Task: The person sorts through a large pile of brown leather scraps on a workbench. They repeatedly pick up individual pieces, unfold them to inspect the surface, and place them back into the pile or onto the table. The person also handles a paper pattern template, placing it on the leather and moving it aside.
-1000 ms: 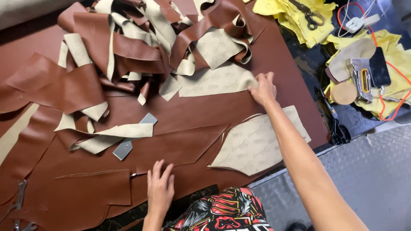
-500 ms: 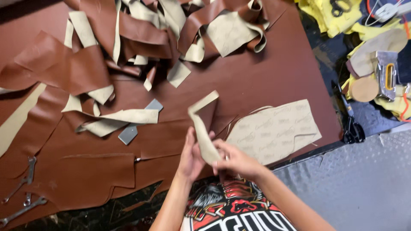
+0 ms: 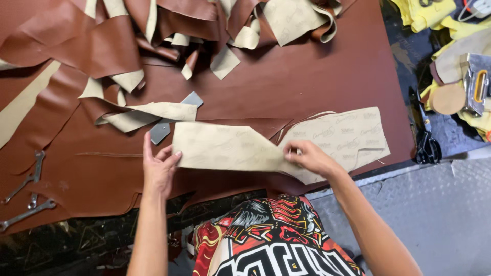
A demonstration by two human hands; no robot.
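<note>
A beige cut piece [image 3: 225, 147], its backing side up, lies spread flat on the big brown leather sheet [image 3: 307, 76]. My left hand [image 3: 159, 166] presses its left end with fingers spread. My right hand [image 3: 309, 156] pinches its right end, where it overlaps a second beige cut piece [image 3: 348, 135] lying near the table's front right edge.
A heap of brown and beige offcuts [image 3: 169, 30] fills the back. A small grey metal plate [image 3: 163, 129] lies just left of the piece. Wrenches [image 3: 28, 197] sit at the front left. Black scissors [image 3: 425, 143], yellow cloth and tools [image 3: 468, 82] are off the right edge.
My right hand reached to the far scraps, then both hands held a folded beige piece up near me. Now that piece is unfolded and laid flat on the leather.
</note>
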